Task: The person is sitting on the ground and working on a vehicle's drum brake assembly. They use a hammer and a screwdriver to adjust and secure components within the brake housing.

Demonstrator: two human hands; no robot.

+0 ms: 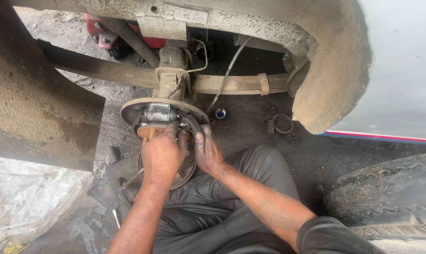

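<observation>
Seen from above, a person sits on the oily ground under a raised vehicle, both bare hands on an exposed drum brake assembly [163, 123] bolted to the axle end. Far left lies crumpled clear plastic sheeting [29, 197]; just right of it a thin metal rod [132, 178] pokes out below the left forearm. The left hand [163, 154] lies over the near face of the brake, its fingers [171, 131] curled shut and pointing away from the body — they appear to press or grip a part near the orange-brown hub centre, though what exactly they hold cannot be told. The brake sits directly beyond and beneath these fingers, touching them; its round face tilts toward the viewer. Just to the right, the right hand [207, 151] rests along the brake's right rim, fingers [200, 138] extended and lightly bent against the curved brake shoe [194, 126], not closed round anything. Both hands are equally near. Farther right, a small blue cap [220, 113] and a metal ring clamp [282, 123] lie on the ground, beside the wheel arch [330, 80].
</observation>
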